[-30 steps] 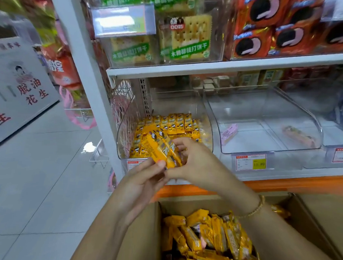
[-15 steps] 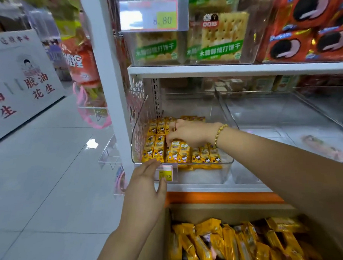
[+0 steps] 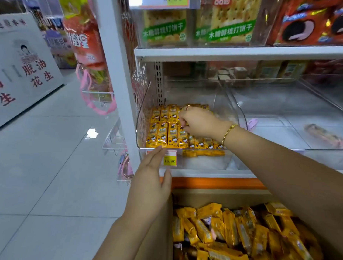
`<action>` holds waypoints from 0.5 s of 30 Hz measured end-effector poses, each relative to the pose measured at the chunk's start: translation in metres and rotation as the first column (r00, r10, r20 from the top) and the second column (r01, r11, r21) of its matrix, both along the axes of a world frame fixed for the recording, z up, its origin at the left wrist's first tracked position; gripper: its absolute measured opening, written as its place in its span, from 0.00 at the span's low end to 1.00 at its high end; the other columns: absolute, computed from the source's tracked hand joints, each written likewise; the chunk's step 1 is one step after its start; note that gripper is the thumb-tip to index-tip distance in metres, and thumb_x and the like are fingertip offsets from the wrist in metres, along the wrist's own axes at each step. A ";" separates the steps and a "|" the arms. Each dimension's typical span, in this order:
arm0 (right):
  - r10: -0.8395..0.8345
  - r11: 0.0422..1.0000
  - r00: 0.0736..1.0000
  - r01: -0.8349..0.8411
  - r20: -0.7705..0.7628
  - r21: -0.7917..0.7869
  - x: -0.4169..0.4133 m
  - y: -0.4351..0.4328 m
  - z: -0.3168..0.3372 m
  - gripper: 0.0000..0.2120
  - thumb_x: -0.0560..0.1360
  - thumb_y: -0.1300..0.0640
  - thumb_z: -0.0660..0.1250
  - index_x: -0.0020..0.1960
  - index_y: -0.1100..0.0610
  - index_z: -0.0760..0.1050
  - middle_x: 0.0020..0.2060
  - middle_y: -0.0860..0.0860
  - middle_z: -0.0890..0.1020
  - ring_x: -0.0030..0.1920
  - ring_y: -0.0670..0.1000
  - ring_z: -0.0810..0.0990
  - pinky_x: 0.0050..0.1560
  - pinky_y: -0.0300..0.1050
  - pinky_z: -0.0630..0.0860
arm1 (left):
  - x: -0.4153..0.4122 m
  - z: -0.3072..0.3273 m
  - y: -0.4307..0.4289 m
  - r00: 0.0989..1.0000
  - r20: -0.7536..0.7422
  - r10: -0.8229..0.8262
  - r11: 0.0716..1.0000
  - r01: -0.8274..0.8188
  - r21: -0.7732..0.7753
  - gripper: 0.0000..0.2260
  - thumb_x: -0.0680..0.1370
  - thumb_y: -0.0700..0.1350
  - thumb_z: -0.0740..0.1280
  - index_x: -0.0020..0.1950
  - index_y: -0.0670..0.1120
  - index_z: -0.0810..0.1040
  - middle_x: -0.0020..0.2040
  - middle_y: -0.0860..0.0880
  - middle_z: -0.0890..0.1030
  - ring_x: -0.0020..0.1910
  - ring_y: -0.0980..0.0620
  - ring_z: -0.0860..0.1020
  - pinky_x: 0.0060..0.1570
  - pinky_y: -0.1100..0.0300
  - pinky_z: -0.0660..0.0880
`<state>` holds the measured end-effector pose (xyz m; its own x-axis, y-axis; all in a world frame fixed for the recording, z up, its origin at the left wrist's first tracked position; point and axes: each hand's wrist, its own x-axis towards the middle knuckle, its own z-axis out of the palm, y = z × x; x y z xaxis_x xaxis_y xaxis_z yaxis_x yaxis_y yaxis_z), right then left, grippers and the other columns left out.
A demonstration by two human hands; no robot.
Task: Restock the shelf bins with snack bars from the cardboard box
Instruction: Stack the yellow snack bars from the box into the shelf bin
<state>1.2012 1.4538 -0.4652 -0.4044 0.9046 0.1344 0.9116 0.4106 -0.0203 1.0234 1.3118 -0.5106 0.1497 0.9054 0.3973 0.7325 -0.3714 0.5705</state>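
A clear plastic shelf bin point(image 3: 143, 109) on the lower shelf holds rows of yellow snack bars point(image 3: 162, 132). My right hand point(image 3: 199, 122) reaches into the bin with its fingers curled down onto the bars near the middle; whether it pinches one is hidden. My left hand point(image 3: 151, 180) is flat with straight fingers, its fingertips touching the bin's front edge beside the yellow price tag point(image 3: 170, 159). Below, an open cardboard box point(image 3: 219, 195) is full of loose yellow snack bars point(image 3: 231, 234).
To the right stands a second clear bin point(image 3: 285, 107) with a single wrapped bar point(image 3: 323, 135). The upper shelf point(image 3: 244, 52) carries cracker and biscuit packs. A white upright post point(image 3: 114, 68) borders the bin. Tiled aisle floor point(image 3: 47, 163) lies at left.
My right hand carried a bunch of bars from in front of the bin into it and now rests among the rows. My left hand let go and lies flat against the bin front.
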 end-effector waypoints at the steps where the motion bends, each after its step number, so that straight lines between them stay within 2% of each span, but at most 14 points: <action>1: 0.002 1.000 0.998 0.000 -0.059 0.022 0.001 -0.012 0.002 0.05 0.73 0.63 0.63 0.42 0.53 0.70 0.43 0.52 0.78 0.45 0.54 0.77 0.45 0.50 0.76 | 0.000 -0.001 -0.001 0.999 0.042 0.010 1.000 -0.010 0.011 0.13 0.77 0.42 0.63 0.60 0.48 0.77 0.60 0.53 0.77 0.55 0.52 0.76 0.53 0.76 0.61; 3: 0.017 0.998 0.981 -0.007 -0.193 0.055 0.006 -0.040 0.002 0.04 0.73 0.59 0.65 0.41 0.52 0.72 0.36 0.48 0.78 0.40 0.51 0.76 0.44 0.51 0.76 | 0.000 -0.003 -0.003 0.996 0.075 0.044 0.999 -0.045 0.019 0.07 0.74 0.44 0.62 0.47 0.48 0.79 0.46 0.53 0.79 0.46 0.51 0.76 0.44 0.64 0.67; 4: 0.041 0.997 0.968 -0.025 -0.249 0.067 0.008 -0.056 -0.002 0.03 0.74 0.57 0.66 0.42 0.53 0.73 0.35 0.47 0.77 0.39 0.49 0.75 0.43 0.51 0.76 | 0.000 -0.005 -0.004 0.997 0.062 0.052 0.999 -0.052 0.004 0.06 0.74 0.45 0.62 0.44 0.48 0.78 0.42 0.53 0.78 0.45 0.50 0.75 0.43 0.61 0.67; 6: 0.108 0.987 0.935 -0.059 -0.336 0.152 0.014 -0.087 -0.016 0.04 0.74 0.56 0.67 0.43 0.55 0.74 0.35 0.47 0.77 0.38 0.48 0.74 0.41 0.50 0.75 | 0.000 -0.010 -0.007 0.999 0.000 0.048 0.997 -0.048 -0.058 0.04 0.75 0.43 0.64 0.44 0.47 0.79 0.39 0.52 0.79 0.42 0.49 0.76 0.47 0.58 0.65; 8: 0.150 0.950 0.911 -0.025 -0.383 0.313 0.020 -0.113 -0.033 0.06 0.75 0.53 0.66 0.43 0.55 0.75 0.39 0.49 0.77 0.41 0.49 0.74 0.39 0.46 0.73 | 0.000 -0.015 -0.012 0.995 -0.099 0.024 0.993 -0.035 -0.111 0.04 0.76 0.42 0.65 0.43 0.46 0.79 0.38 0.50 0.80 0.41 0.50 0.77 0.52 0.58 0.60; 10: 0.161 0.906 0.872 0.055 -0.461 0.420 0.027 -0.134 -0.050 0.07 0.75 0.53 0.65 0.43 0.56 0.76 0.39 0.48 0.76 0.42 0.47 0.72 0.39 0.41 0.69 | -0.003 -0.019 -0.018 0.990 -0.141 -0.007 0.985 -0.018 -0.174 0.05 0.77 0.43 0.64 0.44 0.48 0.79 0.40 0.51 0.81 0.41 0.51 0.78 0.53 0.58 0.63; 12: 0.106 0.932 0.844 0.100 -0.526 0.348 0.034 -0.151 -0.071 0.05 0.75 0.53 0.67 0.43 0.55 0.76 0.38 0.43 0.73 0.40 0.41 0.70 0.36 0.38 0.67 | -0.007 -0.026 -0.024 0.985 -0.166 -0.041 0.966 -0.004 -0.260 0.05 0.77 0.44 0.64 0.47 0.49 0.80 0.44 0.52 0.82 0.45 0.53 0.78 0.49 0.59 0.70; 15: -0.100 0.995 0.902 0.093 -0.421 -0.037 0.041 -0.169 -0.116 0.05 0.76 0.52 0.67 0.44 0.53 0.75 0.37 0.43 0.74 0.38 0.43 0.72 0.38 0.41 0.70 | -0.015 -0.043 -0.030 0.950 -0.284 -0.127 0.908 -0.003 -0.418 0.08 0.78 0.45 0.63 0.54 0.48 0.80 0.50 0.51 0.82 0.49 0.54 0.78 0.46 0.63 0.71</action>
<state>1.2426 1.2853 -0.5817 -0.2241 0.9396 0.2586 0.8513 0.3179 -0.4175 1.0081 1.2817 -0.5541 0.2629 0.9616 -0.0783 0.8751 -0.2035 0.4390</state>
